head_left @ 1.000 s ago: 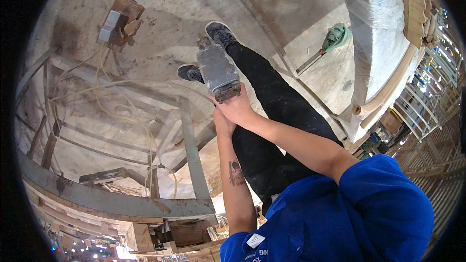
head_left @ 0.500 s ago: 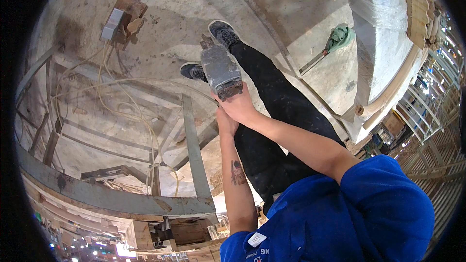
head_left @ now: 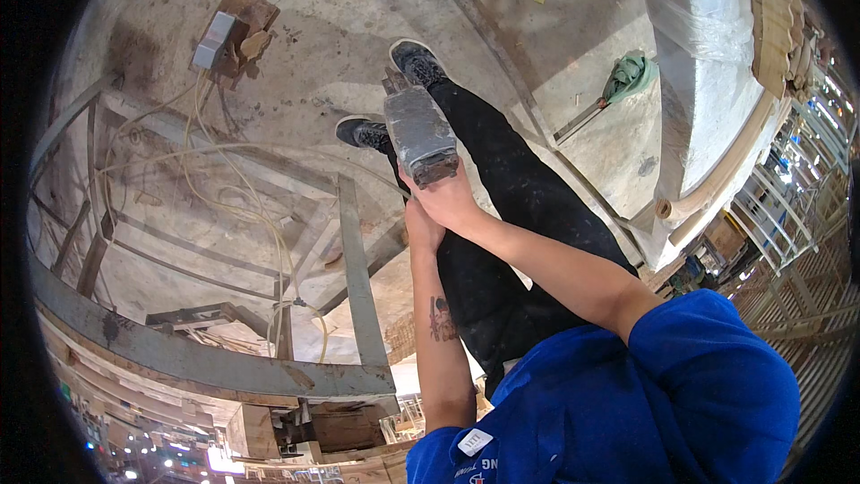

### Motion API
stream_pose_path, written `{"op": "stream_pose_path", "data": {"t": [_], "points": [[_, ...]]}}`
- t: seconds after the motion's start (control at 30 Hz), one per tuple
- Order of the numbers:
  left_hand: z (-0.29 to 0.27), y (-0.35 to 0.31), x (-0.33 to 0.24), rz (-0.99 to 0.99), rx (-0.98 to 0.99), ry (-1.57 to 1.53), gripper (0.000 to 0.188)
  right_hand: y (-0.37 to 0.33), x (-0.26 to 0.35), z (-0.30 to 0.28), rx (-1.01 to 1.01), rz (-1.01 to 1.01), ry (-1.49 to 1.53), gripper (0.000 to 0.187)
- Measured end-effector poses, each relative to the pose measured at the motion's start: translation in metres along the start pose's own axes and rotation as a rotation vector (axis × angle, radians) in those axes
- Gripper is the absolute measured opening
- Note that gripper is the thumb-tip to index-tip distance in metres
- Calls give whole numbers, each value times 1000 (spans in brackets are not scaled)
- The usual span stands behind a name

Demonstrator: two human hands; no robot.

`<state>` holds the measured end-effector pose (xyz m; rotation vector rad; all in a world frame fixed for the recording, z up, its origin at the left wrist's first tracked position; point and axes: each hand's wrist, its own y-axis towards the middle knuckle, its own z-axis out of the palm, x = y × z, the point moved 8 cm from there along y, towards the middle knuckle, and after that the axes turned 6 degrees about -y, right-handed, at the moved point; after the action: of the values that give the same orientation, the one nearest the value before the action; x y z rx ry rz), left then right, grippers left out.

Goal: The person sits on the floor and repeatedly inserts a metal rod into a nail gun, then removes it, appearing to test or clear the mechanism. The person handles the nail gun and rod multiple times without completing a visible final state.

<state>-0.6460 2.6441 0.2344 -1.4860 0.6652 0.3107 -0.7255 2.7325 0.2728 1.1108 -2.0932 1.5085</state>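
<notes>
A bulky tool wrapped in worn grey tape [head_left: 419,128], its shape like an air nailer, is held out in front of my legs. My right hand [head_left: 446,196] is closed around it just below its dark, scuffed near end. Beneath and beside that, my left hand [head_left: 423,226] is closed too, its fingers mostly hidden; it seems to grip the same tool low down. A pale hose [head_left: 269,145] runs across from the left and reaches the hands. The tool's grip is covered by my fingers.
A grey metal frame [head_left: 356,273] stands at my left, with hoses draped over it. A grey box [head_left: 213,41] lies on a brown board farther off. At right are a green cloth [head_left: 630,77], a plastic-wrapped panel [head_left: 709,22] and a metal rail [head_left: 497,40] along the floor.
The tool and both hands have shifted slightly to the right. The grip looks the same, and the whole view has moved a little.
</notes>
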Motion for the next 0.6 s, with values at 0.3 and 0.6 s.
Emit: {"op": "stream_pose_path", "data": {"t": [0.3, 0.6], "points": [[0, 1, -6, -4, 1, 24, 42, -4, -9, 5, 57, 5, -200, 37], [-120, -29, -94, -143, -13, -97, 52, -31, 1, -2, 312, 5, 367, 84]]}}
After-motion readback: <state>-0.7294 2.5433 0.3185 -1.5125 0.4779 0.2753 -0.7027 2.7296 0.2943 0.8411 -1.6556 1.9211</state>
